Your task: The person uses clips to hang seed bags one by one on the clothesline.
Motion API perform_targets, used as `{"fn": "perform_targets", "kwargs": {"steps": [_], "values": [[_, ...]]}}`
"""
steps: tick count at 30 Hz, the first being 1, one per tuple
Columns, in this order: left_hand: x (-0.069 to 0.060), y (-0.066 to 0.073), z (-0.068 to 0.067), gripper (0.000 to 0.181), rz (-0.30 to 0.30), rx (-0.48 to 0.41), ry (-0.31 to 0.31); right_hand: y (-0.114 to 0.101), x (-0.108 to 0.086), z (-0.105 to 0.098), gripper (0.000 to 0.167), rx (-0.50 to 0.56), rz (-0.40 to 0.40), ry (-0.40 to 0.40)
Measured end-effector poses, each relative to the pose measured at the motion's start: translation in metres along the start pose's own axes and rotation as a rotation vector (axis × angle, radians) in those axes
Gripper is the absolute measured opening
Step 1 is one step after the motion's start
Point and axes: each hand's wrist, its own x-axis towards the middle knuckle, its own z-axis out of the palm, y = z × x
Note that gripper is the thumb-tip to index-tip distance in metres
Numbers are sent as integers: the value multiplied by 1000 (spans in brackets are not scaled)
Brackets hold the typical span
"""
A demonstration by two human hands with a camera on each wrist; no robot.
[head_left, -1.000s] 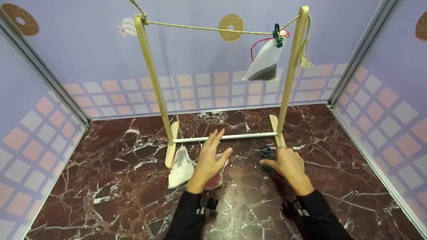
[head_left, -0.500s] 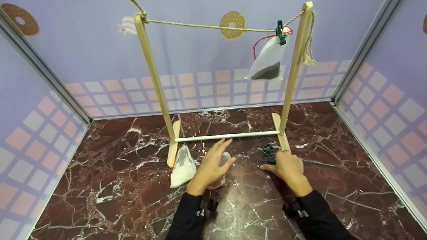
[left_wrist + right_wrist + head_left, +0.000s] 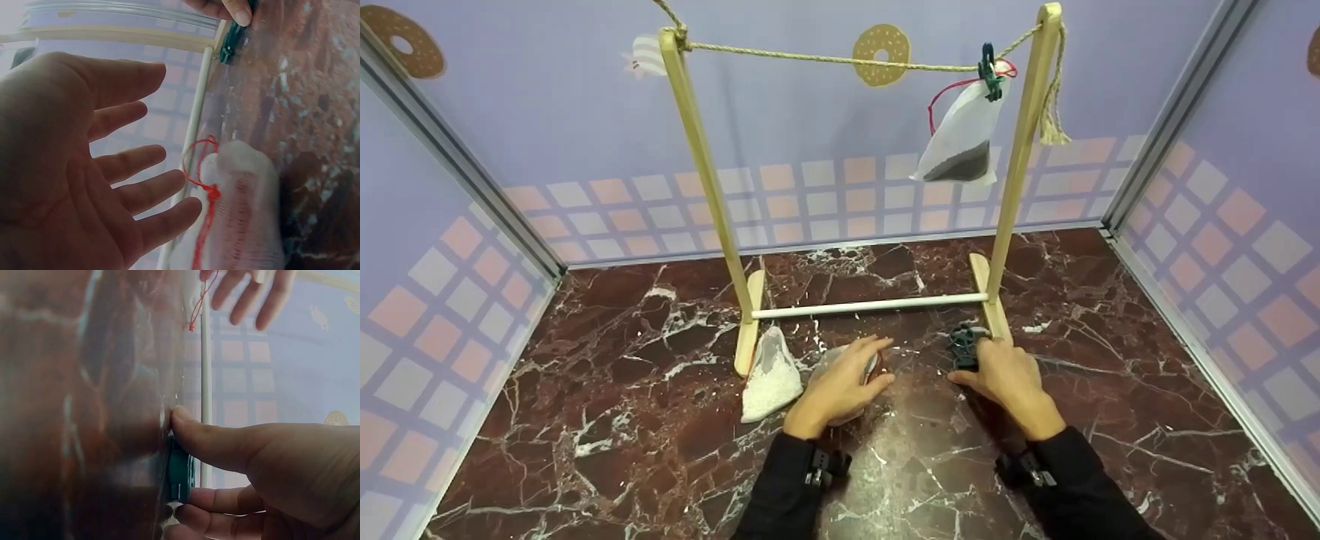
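Note:
My left hand point(image 3: 840, 390) is spread, fingers apart, over a translucent drawstring pouch point(image 3: 247, 202) with reddish contents and a red cord. In the left wrist view the fingertips stand close to the pouch, grasping nothing. Beside it lies a pouch point(image 3: 772, 382) filled with white grains. My right hand point(image 3: 1016, 382) is low at the right foot of the wooden rack, next to dark green clips point(image 3: 962, 345). In the right wrist view a green clip point(image 3: 180, 472) sits between thumb and bent fingers; whether they pinch it is unclear.
The wooden rack has two posts, a white crossbar point(image 3: 870, 306) and a rope point(image 3: 810, 57) strung across the top. From the rope hangs a white pouch point(image 3: 960, 142) with dark contents, held by a green clip point(image 3: 990, 71). Patterned walls enclose the marble surface point(image 3: 607, 420).
My left hand has come down and slightly right over the reddish pouch, its fingers turning rightward. The right hand stays by the clips. The view has shifted slightly.

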Motion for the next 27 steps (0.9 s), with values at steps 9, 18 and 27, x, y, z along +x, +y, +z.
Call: {"fn": "perform_targets", "kwargs": {"steps": [9,18,27], "values": [[3,-7,10,52,1,27,-60,0,1,-2,48,-7,-74,-39],[4,-2,13,50,-12,25,-58,-1,-3,-6,36,47,-152,-30],[-2,14,-2,69,77,10,-45,-3,-5,-32,38,208,-439,-73]]}}
